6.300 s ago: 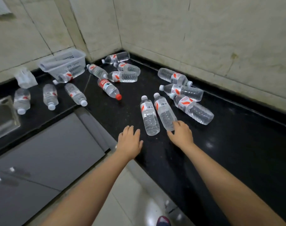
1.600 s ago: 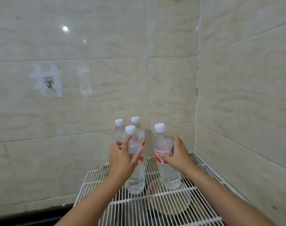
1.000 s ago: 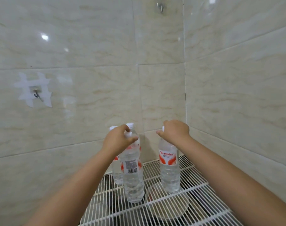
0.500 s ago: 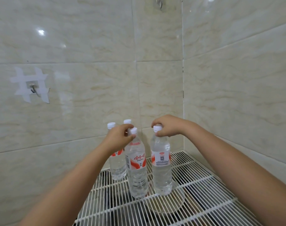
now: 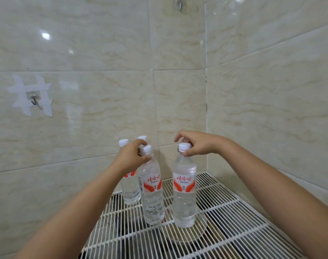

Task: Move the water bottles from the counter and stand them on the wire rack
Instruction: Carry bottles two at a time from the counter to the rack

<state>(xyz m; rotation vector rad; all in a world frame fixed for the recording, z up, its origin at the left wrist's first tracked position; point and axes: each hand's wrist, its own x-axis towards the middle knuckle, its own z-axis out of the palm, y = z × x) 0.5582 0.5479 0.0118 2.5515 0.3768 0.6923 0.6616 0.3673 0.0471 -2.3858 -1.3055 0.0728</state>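
Several clear water bottles with white caps and red-and-white labels stand upright on the white wire rack (image 5: 234, 217) in the tiled corner. My left hand (image 5: 132, 156) pinches the neck of the front left bottle (image 5: 152, 191), just under its cap. My right hand (image 5: 197, 144) holds the cap and neck of the front right bottle (image 5: 184, 195) with its fingertips. Both bottles rest with their bases on the wires. Two more bottles stand behind: one (image 5: 129, 189) at the left, the other mostly hidden, with only its cap (image 5: 142, 138) showing.
Tiled walls close in the rack at the back and the right. A taped hook (image 5: 34, 101) sticks to the left wall, and another hook (image 5: 181, 5) sits high up. A round pale dish-like thing (image 5: 200, 230) lies under the rack wires.
Both bottles have been turned about their upright axes, so their labels now face me, and the right one stands further from the left one. My hands stay at the bottle tops.
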